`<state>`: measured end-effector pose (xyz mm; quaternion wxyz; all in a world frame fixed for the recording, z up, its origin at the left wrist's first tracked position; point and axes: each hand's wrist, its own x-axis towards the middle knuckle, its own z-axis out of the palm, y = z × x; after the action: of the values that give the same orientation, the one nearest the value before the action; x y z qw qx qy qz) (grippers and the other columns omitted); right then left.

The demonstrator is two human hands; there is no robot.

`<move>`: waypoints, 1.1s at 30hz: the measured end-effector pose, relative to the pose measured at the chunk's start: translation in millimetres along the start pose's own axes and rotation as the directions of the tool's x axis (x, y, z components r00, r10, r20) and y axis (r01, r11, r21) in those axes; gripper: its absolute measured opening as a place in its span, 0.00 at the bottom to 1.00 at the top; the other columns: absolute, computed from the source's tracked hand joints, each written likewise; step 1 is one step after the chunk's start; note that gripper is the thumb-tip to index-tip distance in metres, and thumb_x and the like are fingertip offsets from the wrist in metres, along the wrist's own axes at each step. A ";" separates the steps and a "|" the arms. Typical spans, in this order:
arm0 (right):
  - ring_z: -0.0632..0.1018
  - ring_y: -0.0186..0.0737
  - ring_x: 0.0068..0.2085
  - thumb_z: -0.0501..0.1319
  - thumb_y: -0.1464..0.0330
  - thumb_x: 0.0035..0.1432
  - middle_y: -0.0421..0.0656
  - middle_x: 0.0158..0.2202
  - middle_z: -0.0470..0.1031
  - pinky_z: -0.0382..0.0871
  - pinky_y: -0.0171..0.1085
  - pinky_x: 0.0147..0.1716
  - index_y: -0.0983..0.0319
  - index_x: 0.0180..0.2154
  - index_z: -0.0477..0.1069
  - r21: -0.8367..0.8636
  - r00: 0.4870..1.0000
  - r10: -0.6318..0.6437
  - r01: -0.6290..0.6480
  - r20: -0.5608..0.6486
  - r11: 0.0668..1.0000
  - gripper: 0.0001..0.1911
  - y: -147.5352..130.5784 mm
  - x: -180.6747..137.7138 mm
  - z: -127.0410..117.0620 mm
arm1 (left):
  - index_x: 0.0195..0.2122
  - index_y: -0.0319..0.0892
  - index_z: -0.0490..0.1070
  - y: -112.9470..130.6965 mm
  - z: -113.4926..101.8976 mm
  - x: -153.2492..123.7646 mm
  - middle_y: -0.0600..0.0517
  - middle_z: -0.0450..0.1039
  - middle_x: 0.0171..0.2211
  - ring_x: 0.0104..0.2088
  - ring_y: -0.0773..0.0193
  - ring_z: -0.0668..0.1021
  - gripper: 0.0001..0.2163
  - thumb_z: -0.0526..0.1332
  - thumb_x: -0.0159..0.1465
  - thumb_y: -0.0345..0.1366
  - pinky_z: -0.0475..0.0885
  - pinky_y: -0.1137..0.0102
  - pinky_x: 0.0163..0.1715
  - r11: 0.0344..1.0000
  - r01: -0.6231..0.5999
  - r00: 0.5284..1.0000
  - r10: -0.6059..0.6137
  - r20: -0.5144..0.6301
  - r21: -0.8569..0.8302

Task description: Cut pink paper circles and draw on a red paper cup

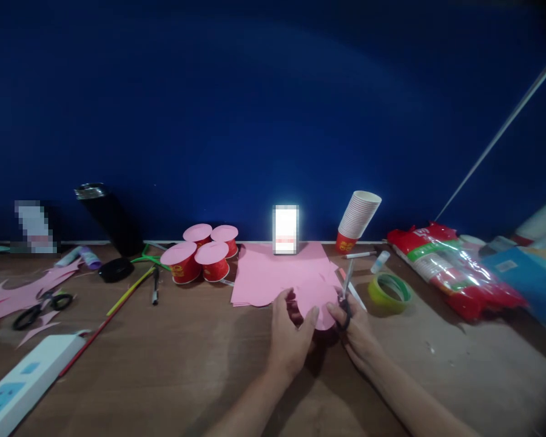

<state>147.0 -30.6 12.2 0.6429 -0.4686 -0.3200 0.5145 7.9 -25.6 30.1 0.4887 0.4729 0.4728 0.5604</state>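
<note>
My left hand [292, 331] grips the left edge of a piece of pink paper [316, 300], thumb on top. Its lower edge is cut in a curve. In my right hand [357, 328] is a pair of scissors [346, 297], fingers around the dark handles and blades pointing up and away. The right fingertips also meet the paper's right edge. Whether the blades are apart cannot be made out. Beyond the hands lie pink sheets [264, 273], partly covered by the held piece. Left of them stand several red paper cups [215, 267] topped with pink paper discs [212, 252].
A lit phone [286, 229] stands behind the sheets. To the right are a leaning cup stack [360, 212], a tape roll [389, 294] and a red plastic package [450, 267]. Leftward lie a black bottle [111, 218], other scissors [43, 308], paper scraps [31, 288] and a power strip [31, 379].
</note>
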 end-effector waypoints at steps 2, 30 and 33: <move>0.76 0.39 0.34 0.72 0.65 0.41 0.38 0.36 0.75 0.71 0.36 0.32 0.55 0.51 0.65 -0.031 1.000 -0.019 0.019 0.001 0.999 0.33 1.7 0.3 -1.6 | 0.47 0.38 0.68 -2.2 2.8 -0.8 0.41 0.74 0.44 0.41 0.57 0.76 0.23 0.67 0.52 0.39 0.71 0.68 0.40 0.995 0.067 0.990 -0.058 0.129 -0.068; 0.74 0.32 0.23 0.69 0.60 0.46 0.39 0.28 0.76 0.64 0.28 0.19 0.60 0.41 0.71 -0.281 0.872 0.228 -0.110 0.433 0.953 0.20 -9.9 -24.8 16.8 | 0.35 0.33 0.75 1.6 -26.7 17.8 0.44 0.77 0.28 0.21 0.66 0.75 0.15 0.69 0.50 0.38 0.69 0.74 0.20 0.667 0.610 0.731 -0.265 0.629 -0.428; 0.76 0.38 0.29 0.66 0.59 0.49 0.43 0.30 0.77 0.70 0.35 0.27 0.62 0.37 0.75 -0.367 0.855 0.168 0.028 0.491 0.930 0.16 -17.2 -16.4 8.4 | 0.33 0.36 0.73 0.2 -26.0 23.5 0.49 0.76 0.26 0.21 0.70 0.75 0.14 0.72 0.46 0.34 0.68 0.79 0.18 0.606 0.625 0.774 -0.399 0.492 -0.491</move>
<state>141.4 -44.6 32.4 0.4171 -0.4358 -0.5512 0.5764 -19.7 -4.0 29.2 0.8313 0.2096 0.2838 0.4294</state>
